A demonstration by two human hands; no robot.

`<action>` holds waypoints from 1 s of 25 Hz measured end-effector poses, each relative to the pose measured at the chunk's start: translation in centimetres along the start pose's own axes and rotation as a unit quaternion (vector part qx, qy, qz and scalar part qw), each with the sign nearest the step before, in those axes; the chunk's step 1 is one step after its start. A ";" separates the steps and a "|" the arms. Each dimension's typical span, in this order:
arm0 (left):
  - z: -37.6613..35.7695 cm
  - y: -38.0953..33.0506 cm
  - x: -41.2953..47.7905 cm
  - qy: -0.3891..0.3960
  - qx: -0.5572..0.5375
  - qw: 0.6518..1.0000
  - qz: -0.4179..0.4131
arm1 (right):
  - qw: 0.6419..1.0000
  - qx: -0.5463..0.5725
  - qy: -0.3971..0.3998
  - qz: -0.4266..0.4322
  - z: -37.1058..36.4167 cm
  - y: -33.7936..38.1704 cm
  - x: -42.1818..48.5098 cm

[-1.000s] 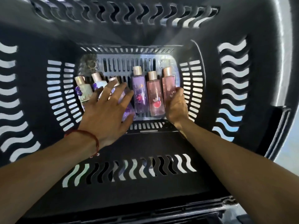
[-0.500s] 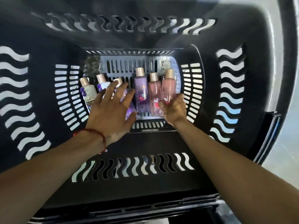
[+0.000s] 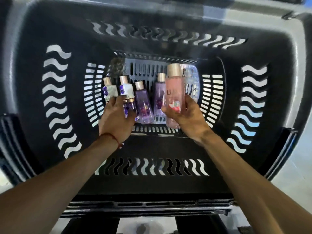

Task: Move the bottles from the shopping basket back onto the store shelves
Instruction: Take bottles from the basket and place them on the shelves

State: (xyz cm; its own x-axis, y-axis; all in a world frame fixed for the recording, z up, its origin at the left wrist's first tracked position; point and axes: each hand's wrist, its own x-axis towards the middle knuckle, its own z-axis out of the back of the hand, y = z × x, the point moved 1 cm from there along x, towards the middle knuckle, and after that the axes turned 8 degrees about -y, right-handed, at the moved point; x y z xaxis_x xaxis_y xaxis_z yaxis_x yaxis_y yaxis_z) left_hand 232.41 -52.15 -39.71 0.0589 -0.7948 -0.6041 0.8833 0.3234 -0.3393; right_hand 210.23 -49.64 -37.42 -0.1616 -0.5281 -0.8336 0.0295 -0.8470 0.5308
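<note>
Right hand (image 3: 187, 115): fingers and thumb wrapped round the lower half of the pink bottle (image 3: 174, 92), which is held clear of the basket floor, gold cap pointing away from the fingertips.
Left hand (image 3: 116, 119): back of the hand up, fingers curled down over the small purple bottle (image 3: 130, 107), whose gold cap shows just past the index finger (the underside of the grip is hidden).
Outer white bottle (image 3: 109, 89): lying flat, its base touching the left fingertips.
Inner white bottle (image 3: 127, 88): just beside it, also at the left fingertips.
Shorter purple bottle (image 3: 143, 105): flat on the floor, just beside the left thumb.
Taller purple bottle (image 3: 159, 97): flat, partly behind the right fingers.
Basket (image 3: 33, 81): black slotted walls around both hands.
Red thread (image 3: 109, 135): round the left wrist.
</note>
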 end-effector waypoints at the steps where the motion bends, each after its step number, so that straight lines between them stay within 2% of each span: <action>1: -0.5 0.5 0.3 -0.002 -0.029 0.999 0.041 | 1.000 -0.006 0.008 0.003 -0.1 -0.1 0.2; 5: -3.2 2.7 1.4 0.015 -0.126 0.979 0.159 | 1.000 -0.017 0.016 0.013 -0.7 -1.4 1.1; 9: -5.9 3.7 2.1 0.038 -0.129 0.981 0.142 | 1.000 -0.028 0.003 0.007 -1.5 -3.2 1.7; 12: -6.0 2.9 2.5 0.026 -0.148 0.974 0.170 | 0.999 -0.035 -0.005 -0.006 -1.8 -4.3 2.2; 15: -6.4 1.5 2.5 0.016 -0.124 0.970 0.208 | 0.999 -0.018 -0.027 -0.025 -1.8 -4.8 2.7; 19: -7.7 0.6 1.9 -0.003 -0.124 0.977 0.170 | 0.998 -0.016 -0.052 -0.034 -1.6 -4.7 3.1; 25: -8.2 1.5 2.6 -0.004 -0.117 0.974 0.195 | 0.997 -0.017 -0.073 -0.036 -1.3 -4.4 3.2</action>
State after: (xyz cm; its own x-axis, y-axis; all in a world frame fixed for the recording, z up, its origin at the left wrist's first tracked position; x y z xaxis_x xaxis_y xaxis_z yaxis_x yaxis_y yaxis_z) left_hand 230.07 -49.47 -47.72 0.3726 -0.5921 -0.7146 0.6635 0.7083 -0.2409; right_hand 210.87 -47.67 -42.62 -0.3061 -0.4530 -0.8373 0.0463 -0.8856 0.4622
